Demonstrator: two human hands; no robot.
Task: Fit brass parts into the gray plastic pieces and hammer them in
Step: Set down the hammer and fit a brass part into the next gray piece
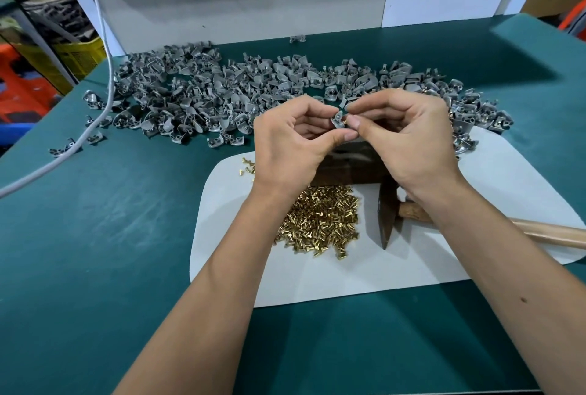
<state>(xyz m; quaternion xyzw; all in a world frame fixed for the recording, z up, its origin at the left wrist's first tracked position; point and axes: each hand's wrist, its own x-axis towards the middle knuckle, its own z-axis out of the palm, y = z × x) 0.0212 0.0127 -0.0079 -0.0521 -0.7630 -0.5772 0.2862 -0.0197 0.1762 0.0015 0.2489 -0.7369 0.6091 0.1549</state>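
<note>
At frame centre we pinch a small gray plastic piece (336,118) in left hand (293,144) fingers; right hand (409,138) fingers pinch a tiny brass part (344,121) vs. it, above the brass pile (320,220) on the desk (95,220).

— Can you see the block (348,169) under your hands?
— Mostly hidden. The hammer (388,220) handle runs off the right edge, and the brass part at your fingertips is too small to tell.

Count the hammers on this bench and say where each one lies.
1. The hammer lies on the white mat, right of the brass parts pile, under the right hand; its wooden handle runs off to the right. No other shows, though the hands could hide something.
</note>
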